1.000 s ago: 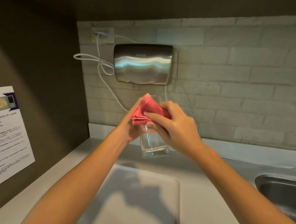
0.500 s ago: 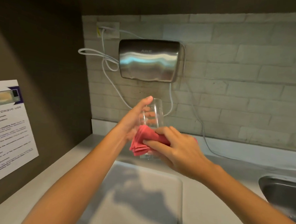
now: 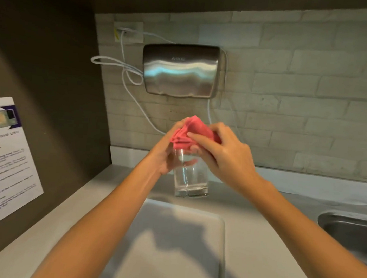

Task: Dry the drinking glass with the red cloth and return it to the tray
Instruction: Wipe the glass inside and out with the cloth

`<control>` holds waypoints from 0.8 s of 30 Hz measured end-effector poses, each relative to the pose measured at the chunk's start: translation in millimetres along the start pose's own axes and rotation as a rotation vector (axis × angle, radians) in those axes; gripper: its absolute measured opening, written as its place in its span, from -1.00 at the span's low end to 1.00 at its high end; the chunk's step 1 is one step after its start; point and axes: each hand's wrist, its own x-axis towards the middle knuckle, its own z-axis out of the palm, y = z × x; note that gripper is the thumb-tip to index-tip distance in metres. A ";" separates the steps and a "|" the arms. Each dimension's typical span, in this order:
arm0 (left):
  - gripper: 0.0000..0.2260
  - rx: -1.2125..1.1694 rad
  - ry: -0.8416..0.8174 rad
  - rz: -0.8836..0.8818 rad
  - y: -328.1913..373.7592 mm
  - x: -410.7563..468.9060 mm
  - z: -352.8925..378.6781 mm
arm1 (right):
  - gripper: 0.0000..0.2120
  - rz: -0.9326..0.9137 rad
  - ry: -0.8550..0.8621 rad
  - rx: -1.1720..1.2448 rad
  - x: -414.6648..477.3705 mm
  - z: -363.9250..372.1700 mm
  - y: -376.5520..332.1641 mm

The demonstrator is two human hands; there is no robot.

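A clear drinking glass [image 3: 190, 180] is held upright in the air above the far edge of the pale grey tray [image 3: 171, 245]. My left hand [image 3: 164, 155] grips the glass from the left side at its upper half. My right hand [image 3: 222, 154] presses the folded red cloth [image 3: 189, 131] against the rim and upper wall of the glass. The cloth hides the glass's mouth. The lower half and thick base of the glass are bare. Nothing stands on the tray.
A steel hand dryer [image 3: 180, 71] with looping white cables [image 3: 126, 71] hangs on the brick wall behind. A steel sink [image 3: 353, 231] lies at the right. A printed microwave notice [image 3: 5, 162] is on the dark left wall. The counter [image 3: 263, 251] runs beneath.
The red cloth and my right hand have slid from the lower part of the glass back up to its rim. My left hand stays on the glass.
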 end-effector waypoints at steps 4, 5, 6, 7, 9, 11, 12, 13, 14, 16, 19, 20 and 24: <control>-0.65 -0.019 0.015 0.036 6.1 0.7 1.7 | -0.75 -0.174 -0.085 -0.039 -20.4 6.7 -18.9; -0.65 -0.030 0.050 0.033 5.1 2.4 -1.9 | -0.77 -0.268 -0.129 -0.037 -32.2 8.0 -22.9; -0.65 -0.047 0.049 0.023 6.4 1.5 -1.9 | -0.77 -0.307 -0.153 -0.034 -38.0 7.8 -22.3; -0.63 -0.047 0.019 0.016 6.1 2.4 -2.1 | -0.78 -0.284 -0.151 -0.038 -35.3 5.7 -19.4; -0.57 -0.004 -0.078 0.022 5.8 0.5 2.2 | -0.76 -0.142 -0.067 -0.071 -14.3 0.5 -12.5; -0.60 -0.016 -0.063 0.033 7.3 -0.3 5.3 | -0.74 -0.050 0.021 -0.108 6.7 -3.4 -8.0; -0.60 -0.029 -0.057 0.046 7.2 0.8 4.5 | -0.73 -0.060 0.032 -0.101 8.7 -4.1 -9.4; -0.57 -0.033 -0.075 0.061 7.1 1.0 3.2 | -0.72 -0.089 0.017 -0.072 4.3 -3.5 -11.6; -0.54 -0.038 -0.074 0.069 7.1 -0.1 2.3 | -0.72 -0.128 -0.039 -0.030 -5.9 -2.8 -13.0; -0.56 -0.076 0.006 0.073 5.6 0.1 -3.1 | -0.72 -0.257 -0.128 0.067 -33.2 0.4 -13.6; -0.54 -0.054 -0.048 0.097 1.4 -1.8 -2.1 | -0.72 -0.216 -0.114 0.075 -29.6 0.7 0.2; -0.51 -0.049 -0.081 0.106 -0.6 -2.3 0.1 | -0.71 -0.140 -0.061 0.066 -16.8 0.6 3.3; -0.59 -0.100 -0.030 0.106 5.6 0.7 4.2 | -0.72 -0.019 0.030 0.009 14.1 -3.0 -5.8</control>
